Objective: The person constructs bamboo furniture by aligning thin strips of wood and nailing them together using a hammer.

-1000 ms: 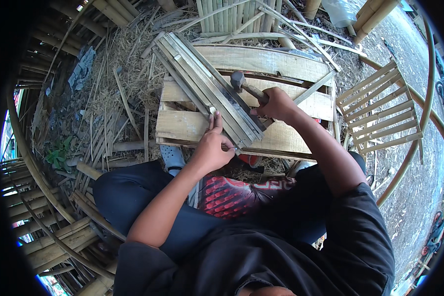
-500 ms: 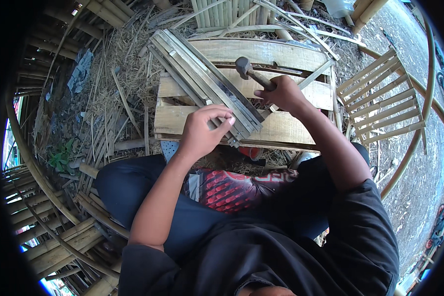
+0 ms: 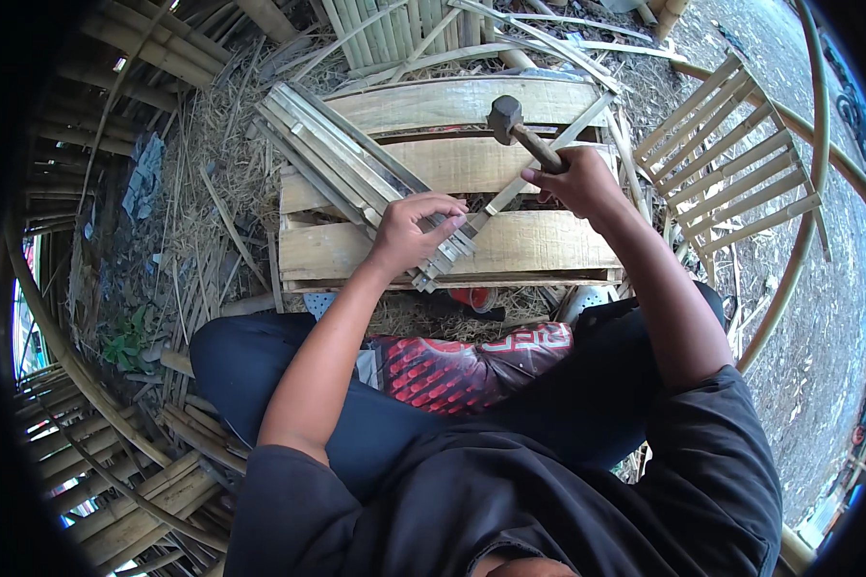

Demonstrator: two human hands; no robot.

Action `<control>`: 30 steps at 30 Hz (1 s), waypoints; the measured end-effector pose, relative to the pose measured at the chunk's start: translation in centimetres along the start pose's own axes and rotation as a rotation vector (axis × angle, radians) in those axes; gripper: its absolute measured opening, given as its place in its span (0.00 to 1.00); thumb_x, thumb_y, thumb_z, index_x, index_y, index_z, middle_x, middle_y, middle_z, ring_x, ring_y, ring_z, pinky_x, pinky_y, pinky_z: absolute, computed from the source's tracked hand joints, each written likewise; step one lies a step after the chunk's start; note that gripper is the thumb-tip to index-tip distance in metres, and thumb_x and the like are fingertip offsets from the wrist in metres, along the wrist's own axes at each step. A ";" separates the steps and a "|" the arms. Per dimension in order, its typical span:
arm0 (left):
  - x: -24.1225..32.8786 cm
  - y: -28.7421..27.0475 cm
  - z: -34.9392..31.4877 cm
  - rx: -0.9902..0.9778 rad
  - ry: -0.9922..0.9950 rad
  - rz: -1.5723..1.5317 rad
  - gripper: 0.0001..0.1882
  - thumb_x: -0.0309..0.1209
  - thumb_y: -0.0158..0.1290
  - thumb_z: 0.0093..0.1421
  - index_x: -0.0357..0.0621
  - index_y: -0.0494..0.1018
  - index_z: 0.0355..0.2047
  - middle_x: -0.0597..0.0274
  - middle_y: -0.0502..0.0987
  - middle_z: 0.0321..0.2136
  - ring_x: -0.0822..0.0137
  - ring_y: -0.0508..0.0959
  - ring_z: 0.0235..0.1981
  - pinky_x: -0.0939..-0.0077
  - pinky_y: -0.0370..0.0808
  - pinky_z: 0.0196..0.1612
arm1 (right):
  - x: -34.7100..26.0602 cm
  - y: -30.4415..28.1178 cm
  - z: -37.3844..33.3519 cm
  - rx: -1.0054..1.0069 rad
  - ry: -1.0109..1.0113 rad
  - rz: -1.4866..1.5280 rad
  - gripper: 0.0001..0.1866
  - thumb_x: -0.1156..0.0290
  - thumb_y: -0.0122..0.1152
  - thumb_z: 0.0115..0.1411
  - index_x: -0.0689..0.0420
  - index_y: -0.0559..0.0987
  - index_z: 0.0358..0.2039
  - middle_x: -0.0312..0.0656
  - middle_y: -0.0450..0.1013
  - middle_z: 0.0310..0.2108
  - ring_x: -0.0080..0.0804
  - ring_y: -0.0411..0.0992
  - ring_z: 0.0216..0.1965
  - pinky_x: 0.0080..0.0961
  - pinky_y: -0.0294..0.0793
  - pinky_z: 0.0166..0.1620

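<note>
My right hand [image 3: 587,181] is closed round the wooden handle of a hammer [image 3: 537,146], its dark metal head raised above the slatted wooden top [image 3: 539,240]. Over the near end of a slanting bundle of narrow split strips [image 3: 332,159], my left hand [image 3: 412,233] has its fingers curled toward the thumb. Anything between those fingertips is too small to make out. One flat strip [image 3: 548,159] crosses the top diagonally, below the hammer and beside my right hand. The bundle lies across the left part of the top.
A slatted bamboo frame [image 3: 731,154] stands at the right, beside a curved pole [image 3: 806,240]. Another slatted panel [image 3: 394,29] lies at the far side. Bamboo scraps [image 3: 216,212] litter the ground at left. A red-and-black printed cloth [image 3: 452,370] lies across my lap.
The view has shifted, so the top and bundle appear further left. The hammer is still in my right hand, its head turned more upright. My left fingers have stretched out a little.
</note>
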State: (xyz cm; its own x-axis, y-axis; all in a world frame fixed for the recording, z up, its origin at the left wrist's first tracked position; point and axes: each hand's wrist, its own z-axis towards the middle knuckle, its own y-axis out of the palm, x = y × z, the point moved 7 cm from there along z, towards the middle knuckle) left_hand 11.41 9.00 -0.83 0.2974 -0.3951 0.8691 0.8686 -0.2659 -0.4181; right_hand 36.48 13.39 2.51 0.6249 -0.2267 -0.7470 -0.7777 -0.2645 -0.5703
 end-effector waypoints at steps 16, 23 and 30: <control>0.3 0.8 0.0 -0.035 0.025 0.128 0.06 0.26 0.65 0.60 0.39 0.84 0.37 0.58 0.87 0.40 0.63 0.87 0.43 0.71 0.81 0.49 | 0.3 -1.2 -0.8 -0.006 0.026 0.063 0.22 0.54 0.76 0.59 0.63 0.84 0.32 0.38 0.79 0.21 0.21 0.72 0.19 0.25 0.70 0.24; 0.3 1.2 0.0 -0.060 0.008 0.156 0.07 0.26 0.65 0.60 0.39 0.84 0.39 0.57 0.86 0.41 0.62 0.86 0.46 0.70 0.80 0.51 | 0.1 0.1 -1.3 -0.035 0.005 -0.070 0.28 0.49 0.75 0.58 0.69 0.84 0.33 0.48 0.80 0.25 0.35 0.80 0.28 0.36 0.77 0.34; 0.3 1.0 -0.3 -0.051 0.077 0.204 0.07 0.27 0.66 0.59 0.41 0.85 0.38 0.59 0.86 0.40 0.61 0.86 0.45 0.68 0.80 0.51 | -1.8 0.9 -3.7 -0.048 -0.093 -0.158 0.29 0.48 0.64 0.65 0.69 0.83 0.33 0.57 0.78 0.25 0.46 0.80 0.31 0.42 0.75 0.37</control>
State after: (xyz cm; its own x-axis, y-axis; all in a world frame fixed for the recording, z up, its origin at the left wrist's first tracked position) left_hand 12.23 8.32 -1.04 0.4322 -0.5111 0.7429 0.7716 -0.2168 -0.5980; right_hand 34.89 10.11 4.55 0.7282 -0.0916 -0.6793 -0.6649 -0.3349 -0.6676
